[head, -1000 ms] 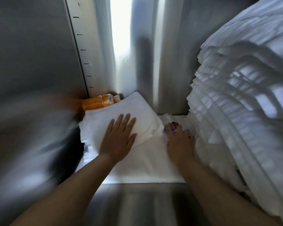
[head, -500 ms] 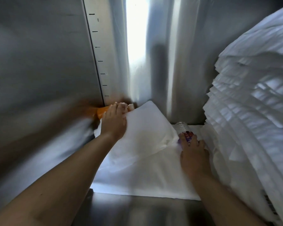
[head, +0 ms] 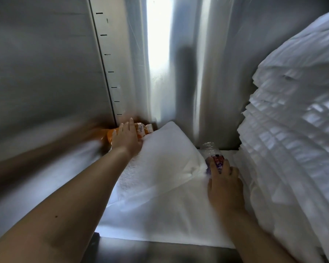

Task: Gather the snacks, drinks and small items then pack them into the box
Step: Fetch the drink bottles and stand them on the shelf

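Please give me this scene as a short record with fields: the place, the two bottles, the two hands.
place: metal cabinet, floor covered by a white sheet
orange bottle: on its side in the back left corner, beside the folded towel
clear bottle: on its side, purple label, between the towel and the linen stack
left hand: grips the orange bottle
right hand: grips the clear bottle

**Hard backlight, smeared edges**

A blown-out white strip glares down the back metal wall — the main light. The left wall smears into soft blur low down, with dark shadow pooled behind the orange bottle. The white cloths wash out. The left hand, right hand and clear bottle look fairly sharp — wide-angle bowing bends the edges.
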{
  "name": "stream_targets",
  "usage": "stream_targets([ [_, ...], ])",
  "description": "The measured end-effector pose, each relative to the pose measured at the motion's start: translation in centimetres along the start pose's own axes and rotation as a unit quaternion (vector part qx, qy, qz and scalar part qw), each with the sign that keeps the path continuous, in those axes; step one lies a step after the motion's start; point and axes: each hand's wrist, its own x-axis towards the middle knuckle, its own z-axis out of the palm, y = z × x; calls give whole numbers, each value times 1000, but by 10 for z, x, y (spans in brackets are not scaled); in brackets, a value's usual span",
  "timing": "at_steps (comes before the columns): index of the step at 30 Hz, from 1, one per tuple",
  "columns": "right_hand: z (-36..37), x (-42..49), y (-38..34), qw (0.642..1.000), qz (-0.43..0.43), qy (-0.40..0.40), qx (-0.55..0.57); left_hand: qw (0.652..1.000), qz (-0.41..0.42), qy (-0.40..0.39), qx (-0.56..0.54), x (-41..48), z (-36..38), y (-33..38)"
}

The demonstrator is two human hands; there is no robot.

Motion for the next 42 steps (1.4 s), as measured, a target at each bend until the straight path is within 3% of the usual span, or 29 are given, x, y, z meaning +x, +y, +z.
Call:
stream_targets([
  [5, 2, -2, 2, 1000, 5, 0, 15, 997, -18, 37, 64, 0, 1, -2],
  [12, 2, -4, 1, 1000, -7, 6, 24, 998, -42, 39, -1, 2, 2, 0],
  [17, 1, -6, -1, 1000, -16, 5, 12, 986, -34, 136, 87, -13, 6, 4],
  [21, 0, -6, -1, 1000, -13, 10, 24, 971, 6, 237, 3, -30, 13, 2],
  [28, -1, -8, 0, 999, -19, 16, 30, 925, 145, 314, -158, -47, -1, 7],
  [33, 3, -6, 1, 999, -14, 25, 36, 898, 260, 227, -272, -73, -14, 47],
  [36, 6, -5, 2, 999, -14, 23, 40, 891, 246, 204, -322, -89, -16, 70],
  [42, 7, -3, 3, 997, 20, 28, 65, 876, 136, 111, -450, -99, -8, 89],
])
